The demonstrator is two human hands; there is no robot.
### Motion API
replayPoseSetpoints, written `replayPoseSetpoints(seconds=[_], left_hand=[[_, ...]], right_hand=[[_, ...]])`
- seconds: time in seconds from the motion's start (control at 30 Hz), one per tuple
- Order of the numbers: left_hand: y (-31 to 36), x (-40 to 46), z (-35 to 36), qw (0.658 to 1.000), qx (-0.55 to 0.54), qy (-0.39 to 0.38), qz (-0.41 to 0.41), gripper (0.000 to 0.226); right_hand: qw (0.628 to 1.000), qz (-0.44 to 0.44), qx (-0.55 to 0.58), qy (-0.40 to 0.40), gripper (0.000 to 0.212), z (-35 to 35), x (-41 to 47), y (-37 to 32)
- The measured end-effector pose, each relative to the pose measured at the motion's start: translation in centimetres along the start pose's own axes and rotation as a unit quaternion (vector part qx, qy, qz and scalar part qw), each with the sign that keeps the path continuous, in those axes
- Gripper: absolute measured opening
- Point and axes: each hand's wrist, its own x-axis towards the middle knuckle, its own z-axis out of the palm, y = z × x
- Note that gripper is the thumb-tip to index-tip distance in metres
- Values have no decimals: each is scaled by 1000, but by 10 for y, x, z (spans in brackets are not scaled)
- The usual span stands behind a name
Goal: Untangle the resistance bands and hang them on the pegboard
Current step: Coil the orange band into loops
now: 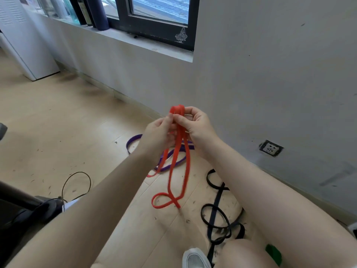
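You are untangling: your left hand [157, 132] and right hand [195, 125] both pinch the red band [178, 151] mid-frame; next, tease its loops apart.

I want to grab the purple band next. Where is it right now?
In the head view the purple band lies on the wooden floor near the wall, beneath both hands, partly hidden behind the hanging red band.

Below the grip, the left hand [157, 135] hides part of the purple band [133, 141]; the hanging red band [178, 151] is blurred.
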Motion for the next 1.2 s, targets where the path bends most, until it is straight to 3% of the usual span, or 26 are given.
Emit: replayPoseSetpoints(seconds=[0.1,0.27,0.4,0.5,0.6,0.67,0.83,0.93,1.1,1.2], left_hand=[[-11,-12,-1,999,11,37,33,22],[-3,-13,0,985,138,4,102,2],[20,-2,6,990,118,-5,73,7],[42,2,12,999,20,-13,31,10],[54,1,16,997,-41,-38,46,13],[53,-2,20,997,-24,-44,58,15],[42,-9,27,988,60,43,132,13],[42,-9,22,990,60,49,122,14],[41,-14,16,986,120,4,119,12],[43,-14,13,990,100,-11,103,8]], right_hand=[[1000,12,9,15,11,-1,-2,2],[999,24,9,33,7,-2,-1,0],[997,-2,28,68,3,-5,8,-13],[996,7,35,84,12,-11,15,-21],[998,21,33,41,24,-14,14,-30],[998,31,58,21,28,-11,10,-37],[987,52,147,-45,34,-5,-2,-39],[990,30,108,-92,37,-6,-6,-37],[993,34,-53,-99,42,-13,-4,-40],[990,36,-60,-122,43,-13,-5,-42]])
